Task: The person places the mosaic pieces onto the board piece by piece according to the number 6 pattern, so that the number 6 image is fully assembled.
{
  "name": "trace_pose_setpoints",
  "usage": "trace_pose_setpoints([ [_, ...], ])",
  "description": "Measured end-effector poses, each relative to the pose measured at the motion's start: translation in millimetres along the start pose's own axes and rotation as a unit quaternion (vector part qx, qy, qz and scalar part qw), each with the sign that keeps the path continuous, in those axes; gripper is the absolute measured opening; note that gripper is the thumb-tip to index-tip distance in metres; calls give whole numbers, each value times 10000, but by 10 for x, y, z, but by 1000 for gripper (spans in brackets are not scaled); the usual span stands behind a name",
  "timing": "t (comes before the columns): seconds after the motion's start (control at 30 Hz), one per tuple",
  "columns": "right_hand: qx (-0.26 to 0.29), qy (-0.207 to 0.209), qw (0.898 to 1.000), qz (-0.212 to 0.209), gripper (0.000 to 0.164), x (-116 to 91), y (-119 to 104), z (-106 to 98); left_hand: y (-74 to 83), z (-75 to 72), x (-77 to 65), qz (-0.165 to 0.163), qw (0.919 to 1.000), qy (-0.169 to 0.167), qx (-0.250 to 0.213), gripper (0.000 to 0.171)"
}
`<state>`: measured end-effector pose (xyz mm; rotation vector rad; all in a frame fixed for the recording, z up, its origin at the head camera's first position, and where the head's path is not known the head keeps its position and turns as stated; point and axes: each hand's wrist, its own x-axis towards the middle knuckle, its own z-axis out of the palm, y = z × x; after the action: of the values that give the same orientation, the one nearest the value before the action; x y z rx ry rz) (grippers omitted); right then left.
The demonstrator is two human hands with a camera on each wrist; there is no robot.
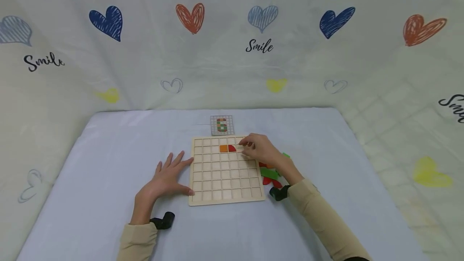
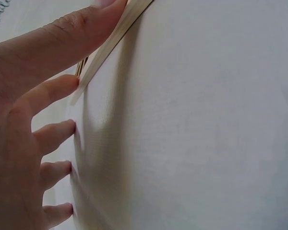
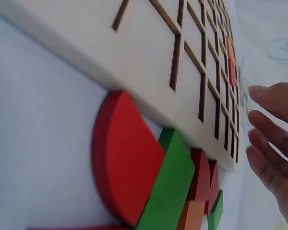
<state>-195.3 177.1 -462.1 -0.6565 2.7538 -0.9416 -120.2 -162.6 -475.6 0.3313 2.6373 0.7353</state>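
Observation:
A light wooden grid board (image 1: 227, 203) lies on the white cloth. An orange square (image 1: 223, 148) and a red quarter-circle piece (image 1: 231, 148) sit side by side in its second row. My left hand (image 1: 168, 178) is spread at the board's left edge, thumb and index fingertip touching the rim, other fingertips on the cloth. My right hand (image 1: 262, 148) hovers over the board's upper right, just right of the red piece. Its fingers are bent with a gap to the thumb, and nothing shows between them in the right wrist view.
Loose red, orange and green pieces (image 1: 269, 173) lie in a pile against the board's right edge, partly under my right forearm. Behind the board is a small pattern card (image 1: 222, 125) showing a coloured figure on a grid. A printed cloth backdrop (image 1: 224, 59) rises behind the table.

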Motion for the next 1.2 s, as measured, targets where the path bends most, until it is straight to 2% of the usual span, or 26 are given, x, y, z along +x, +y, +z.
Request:
trace_pose_setpoints([
  [0.33,-88,180,9998,93,25,-294,124,-116,-17,21,5,-6,10000,6,-10,110],
  [0.73,-301,219,9991,216,24,-518,275,-141,-25,-23,-21,-11,10000,19,-4,110],
  [0.93,-347,247,9988,236,23,-566,351,-136,-15,-24,-25,-62,10000,8,6,111],
  [1.2,-387,290,9986,194,21,-531,372,-87,-13,11,-10,-78,10000,-12,1,111],
])
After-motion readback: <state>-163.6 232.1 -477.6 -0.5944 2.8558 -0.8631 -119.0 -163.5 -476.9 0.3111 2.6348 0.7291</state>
